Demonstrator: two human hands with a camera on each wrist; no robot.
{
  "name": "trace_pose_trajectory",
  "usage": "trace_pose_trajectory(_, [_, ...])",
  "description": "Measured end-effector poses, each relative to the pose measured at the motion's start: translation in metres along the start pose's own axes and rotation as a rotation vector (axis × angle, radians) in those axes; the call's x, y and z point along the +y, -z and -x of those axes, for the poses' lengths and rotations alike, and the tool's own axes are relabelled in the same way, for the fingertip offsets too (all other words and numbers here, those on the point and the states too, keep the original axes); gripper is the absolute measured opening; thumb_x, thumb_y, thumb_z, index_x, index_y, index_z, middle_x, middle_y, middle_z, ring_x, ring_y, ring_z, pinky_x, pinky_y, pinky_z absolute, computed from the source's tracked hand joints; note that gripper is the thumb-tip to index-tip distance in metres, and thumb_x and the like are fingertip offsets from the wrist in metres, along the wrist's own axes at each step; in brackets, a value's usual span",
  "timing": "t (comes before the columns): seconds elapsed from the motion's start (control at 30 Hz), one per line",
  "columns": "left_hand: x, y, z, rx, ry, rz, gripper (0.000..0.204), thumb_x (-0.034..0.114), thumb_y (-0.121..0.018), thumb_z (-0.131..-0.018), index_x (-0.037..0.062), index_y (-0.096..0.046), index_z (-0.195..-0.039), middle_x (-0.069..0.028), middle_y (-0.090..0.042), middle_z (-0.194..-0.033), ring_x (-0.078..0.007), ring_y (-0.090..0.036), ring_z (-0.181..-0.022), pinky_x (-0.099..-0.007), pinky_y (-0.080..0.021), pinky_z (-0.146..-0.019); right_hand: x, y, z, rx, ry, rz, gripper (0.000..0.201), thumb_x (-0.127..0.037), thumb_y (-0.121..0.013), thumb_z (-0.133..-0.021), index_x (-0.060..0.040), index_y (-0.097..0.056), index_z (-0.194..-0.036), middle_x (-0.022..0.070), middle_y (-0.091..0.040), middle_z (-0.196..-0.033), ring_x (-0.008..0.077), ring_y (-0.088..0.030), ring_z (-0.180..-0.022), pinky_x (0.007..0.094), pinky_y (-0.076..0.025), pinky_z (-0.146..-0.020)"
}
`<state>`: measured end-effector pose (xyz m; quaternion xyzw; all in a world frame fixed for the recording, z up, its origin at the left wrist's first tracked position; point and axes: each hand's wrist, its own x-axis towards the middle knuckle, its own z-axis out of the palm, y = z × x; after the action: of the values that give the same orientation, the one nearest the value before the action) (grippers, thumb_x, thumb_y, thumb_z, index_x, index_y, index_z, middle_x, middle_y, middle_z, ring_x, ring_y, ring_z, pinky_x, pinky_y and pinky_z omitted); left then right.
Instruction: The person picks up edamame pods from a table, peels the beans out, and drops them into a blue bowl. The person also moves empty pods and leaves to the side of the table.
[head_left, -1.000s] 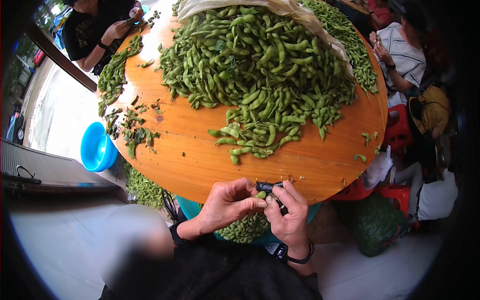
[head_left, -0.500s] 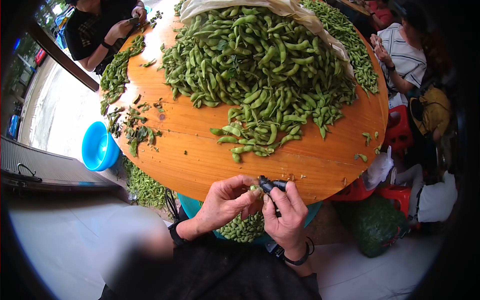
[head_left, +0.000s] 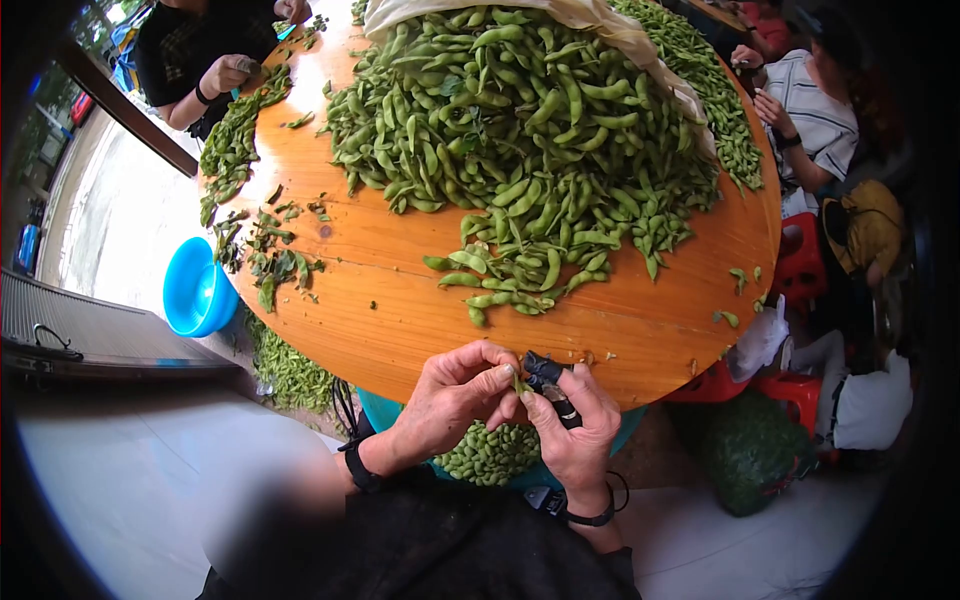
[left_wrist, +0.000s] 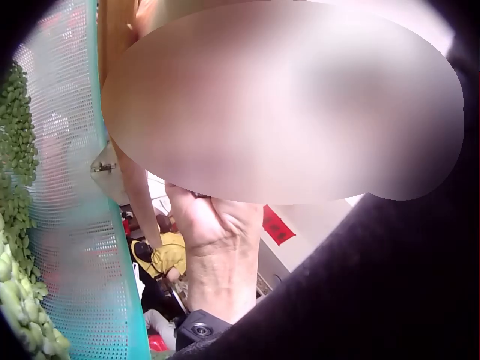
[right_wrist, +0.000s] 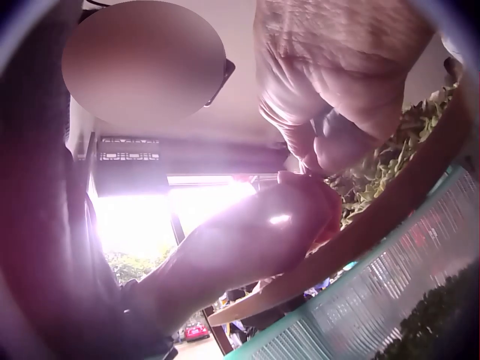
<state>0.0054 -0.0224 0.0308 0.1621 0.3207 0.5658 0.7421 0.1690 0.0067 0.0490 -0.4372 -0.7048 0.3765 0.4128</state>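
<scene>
Over the table's near edge, my left hand [head_left: 450, 398] pinches a small green edamame pod [head_left: 518, 384] between thumb and index finger. My right hand [head_left: 575, 430] meets it from the other side, its thumb and fingertip at the pod's lower end. Black wrapping [head_left: 543, 367] covers parts of the right fingers. Below both hands, a teal basket [head_left: 628, 428] holds shelled green beans [head_left: 488, 455]. The right wrist view has the right hand [right_wrist: 337, 75] close above the left hand [right_wrist: 247, 229], fingertips together; the pod is hidden there.
A large heap of edamame pods [head_left: 500, 130] covers the back of the round wooden table [head_left: 400, 290]. Leafy scraps [head_left: 275, 260] lie at its left. A blue basin [head_left: 198, 288] stands beyond the left edge, red stools [head_left: 800, 260] at right. Two people sit across, hands at work.
The plump pod between my hands a second ago now looks thinner and upright. My right fingers have shifted and spread around it. The person at the back left has moved their hands apart.
</scene>
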Motion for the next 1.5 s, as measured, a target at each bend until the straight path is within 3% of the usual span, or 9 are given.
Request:
trace_pose_trajectory(0.27, [0.000, 0.001, 0.003, 0.004, 0.007, -0.006, 0.011, 0.012, -0.056, -0.100, 0.0042, -0.059, -0.108, 0.0014, -0.059, -0.085, -0.0047, -0.052, -0.069, -0.0197, -0.041, -0.056, -0.009, -0.010, -0.002, -0.096, 0.112, 0.008, 0.026, 0.004, -0.072, -0.077, 0.0003, -0.069, -0.102, 0.0104, -0.061, -0.081, 0.0220, -0.064, -0.068, 0.0325, -0.051, -0.059])
trace_pose_trajectory(0.47, [-0.007, -0.003, 0.002, 0.040, -0.061, -0.074, 0.015, 0.015, -0.053, -0.102, 0.0033, -0.059, -0.111, -0.0001, -0.058, -0.084, -0.0086, -0.056, -0.071, -0.0235, -0.045, -0.059, 0.003, -0.018, 0.000, 0.104, 0.009, 0.103, 0.032, 0.003, -0.068, -0.079, 0.0035, -0.064, -0.110, 0.0139, -0.059, -0.084, 0.0286, -0.062, -0.070, 0.0362, -0.050, -0.061])
trace_pose_trajectory(0.8, [-0.010, -0.001, 0.002, -0.026, -0.105, -0.151, 0.018, 0.008, -0.043, -0.102, 0.0028, -0.058, -0.112, 0.0012, -0.056, -0.083, -0.0043, -0.050, -0.069, -0.0209, -0.042, -0.060, 0.002, -0.019, 0.007, 0.127, 0.320, 0.383, 0.028, 0.006, -0.067, -0.078, 0.0034, -0.061, -0.106, 0.0149, -0.058, -0.087, 0.0302, -0.063, -0.071, 0.0367, -0.053, -0.060])
trace_pose_trajectory(0.87, [-0.015, 0.005, 0.003, -0.042, -0.117, -0.109, 0.017, 0.007, -0.047, -0.099, 0.0026, -0.058, -0.111, 0.0005, -0.058, -0.097, -0.0080, -0.057, -0.077, -0.0227, -0.047, -0.066, 0.002, -0.017, 0.007, 0.122, 0.318, 0.350, 0.028, 0.004, -0.069, -0.078, 0.0029, -0.061, -0.105, 0.0144, -0.057, -0.086, 0.0305, -0.063, -0.071, 0.0371, -0.053, -0.059])
trace_pose_trajectory(1.13, [-0.007, -0.002, -0.001, 0.000, 0.044, 0.078, 0.022, 0.009, -0.047, -0.099, 0.0031, -0.051, -0.120, -0.0048, -0.059, -0.100, -0.0142, -0.060, -0.081, -0.0322, -0.051, -0.078, 0.008, -0.009, 0.008, 0.098, -0.223, -0.116, 0.031, 0.000, -0.069, -0.080, 0.0034, -0.065, -0.110, 0.0088, -0.062, -0.085, 0.0180, -0.062, -0.073, 0.0294, -0.050, -0.066])
trace_pose_trajectory(1.23, [-0.008, 0.005, -0.002, -0.160, -0.019, -0.090, 0.020, 0.010, -0.051, -0.100, 0.0028, -0.053, -0.119, -0.0056, -0.061, -0.099, -0.0146, -0.060, -0.080, -0.0309, -0.051, -0.075, 0.009, -0.005, 0.012, 0.089, -0.247, -0.151, 0.030, 0.000, -0.068, -0.082, 0.0035, -0.065, -0.112, 0.0071, -0.062, -0.086, 0.0138, -0.060, -0.074, 0.0268, -0.049, -0.066])
trace_pose_trajectory(1.4, [0.008, 0.006, 0.008, -0.378, 0.233, -0.402, 0.024, 0.020, -0.052, -0.103, 0.0015, -0.058, -0.118, -0.0042, -0.065, -0.094, -0.0103, -0.060, -0.078, -0.0238, -0.049, -0.066, 0.002, 0.040, 0.015, 0.176, -0.357, -0.394, 0.027, 0.006, -0.062, -0.085, 0.0059, -0.065, -0.112, 0.0002, -0.056, -0.081, 0.0046, -0.051, -0.059, 0.0199, -0.040, -0.049])
trace_pose_trajectory(1.47, [0.026, 0.002, 0.012, -0.721, 0.086, -0.871, 0.020, 0.014, -0.057, -0.099, -0.0013, -0.064, -0.112, -0.0100, -0.070, -0.095, -0.0187, -0.068, -0.082, -0.0299, -0.053, -0.071, 0.012, 0.088, 0.028, 0.188, -0.313, -0.276, 0.025, 0.006, -0.063, -0.078, 0.0081, -0.067, -0.102, 0.0016, -0.056, -0.076, 0.0056, -0.051, -0.057, 0.0207, -0.039, -0.048])
trace_pose_trajectory(1.5, [0.025, 0.003, 0.012, -0.690, -0.099, -0.938, 0.019, 0.010, -0.060, -0.096, -0.0011, -0.064, -0.111, -0.0115, -0.069, -0.094, -0.0239, -0.068, -0.082, -0.0326, -0.054, -0.070, 0.011, 0.113, 0.030, 0.146, -0.192, -0.081, 0.019, 0.005, -0.064, -0.074, 0.0093, -0.066, -0.092, 0.0035, -0.055, -0.072, 0.0066, -0.051, -0.055, 0.0216, -0.038, -0.047])
